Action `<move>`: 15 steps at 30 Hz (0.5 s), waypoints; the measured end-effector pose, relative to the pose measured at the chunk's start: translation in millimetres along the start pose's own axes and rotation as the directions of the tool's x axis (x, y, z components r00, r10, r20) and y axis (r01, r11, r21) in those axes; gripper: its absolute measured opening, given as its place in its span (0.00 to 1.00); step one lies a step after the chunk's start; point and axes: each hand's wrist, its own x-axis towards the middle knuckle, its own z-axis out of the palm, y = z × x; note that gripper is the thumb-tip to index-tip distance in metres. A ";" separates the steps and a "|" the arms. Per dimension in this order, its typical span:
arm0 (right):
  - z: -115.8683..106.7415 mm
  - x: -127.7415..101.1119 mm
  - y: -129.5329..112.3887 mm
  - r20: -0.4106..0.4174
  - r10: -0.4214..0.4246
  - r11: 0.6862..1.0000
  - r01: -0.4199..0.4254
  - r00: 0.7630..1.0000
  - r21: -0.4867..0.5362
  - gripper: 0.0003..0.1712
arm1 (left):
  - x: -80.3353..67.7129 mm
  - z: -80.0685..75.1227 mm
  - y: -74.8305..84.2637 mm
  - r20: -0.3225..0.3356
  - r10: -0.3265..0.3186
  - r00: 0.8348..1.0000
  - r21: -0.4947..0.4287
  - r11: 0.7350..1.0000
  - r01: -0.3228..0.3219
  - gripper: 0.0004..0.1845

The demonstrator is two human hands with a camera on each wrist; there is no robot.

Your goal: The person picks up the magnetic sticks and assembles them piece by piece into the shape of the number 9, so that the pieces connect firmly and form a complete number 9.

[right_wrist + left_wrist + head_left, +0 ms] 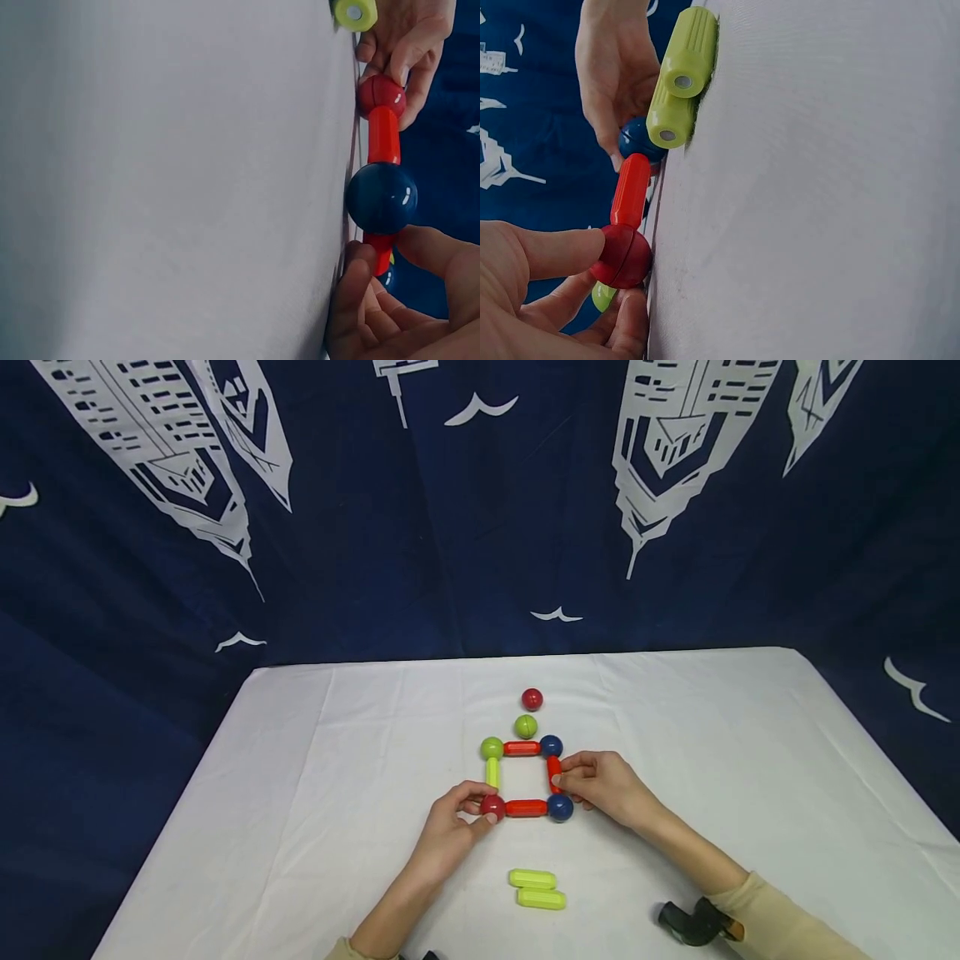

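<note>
A square of magnetic rods and balls lies on the white table [315,793]. My left hand [480,804] pinches the red ball [492,807] at the square's near left corner. In the left wrist view my thumb [555,251] and a finger sit on the red ball [622,256]. My right hand [561,778] pinches the red rod [554,768] on the right side, just above the near blue ball [559,807]. The right wrist view shows that blue ball [381,197] and the pinched rod [381,253]. A red rod [526,807] joins the two near balls.
A loose red ball [532,699] and a loose green ball [526,726] lie beyond the square. Two green rods [536,889] lie side by side nearer to me. A black wrist mount [693,922] shows at my right sleeve. A dark blue printed backdrop [450,527] hangs behind the table.
</note>
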 end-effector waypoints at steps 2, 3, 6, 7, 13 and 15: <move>-0.3 -4.0 0.5 -0.006 -0.017 1.000 0.017 1.000 0.000 0.19 | -0.7 -0.5 -0.2 0.000 0.007 1.000 -0.008 1.000 -0.007 0.16; -0.6 -6.6 0.8 -0.015 -0.030 1.000 0.030 0.999 -0.008 0.19 | -0.8 -0.7 -0.5 0.001 0.010 1.000 -0.012 1.000 -0.010 0.16; -1.0 -17.1 1.8 -0.057 -0.073 0.996 0.070 0.996 -0.057 0.17 | -0.8 -0.7 -1.8 0.003 0.020 1.000 -0.019 1.000 -0.020 0.16; -1.2 -21.1 2.2 -0.074 -0.093 0.993 0.087 0.993 -0.083 0.16 | -0.8 -0.6 -2.0 0.002 0.021 1.000 -0.018 1.000 -0.021 0.16; 0.4 -47.9 2.2 -0.077 -0.179 0.973 0.165 0.981 -0.164 0.13 | 1.2 -0.2 -2.4 -0.002 0.017 1.000 0.001 1.000 -0.017 0.16; 1.8 -56.1 2.1 -0.041 -0.200 0.969 0.191 0.979 -0.159 0.13 | 1.5 -0.3 -2.6 -0.002 0.013 1.000 0.006 1.000 -0.013 0.15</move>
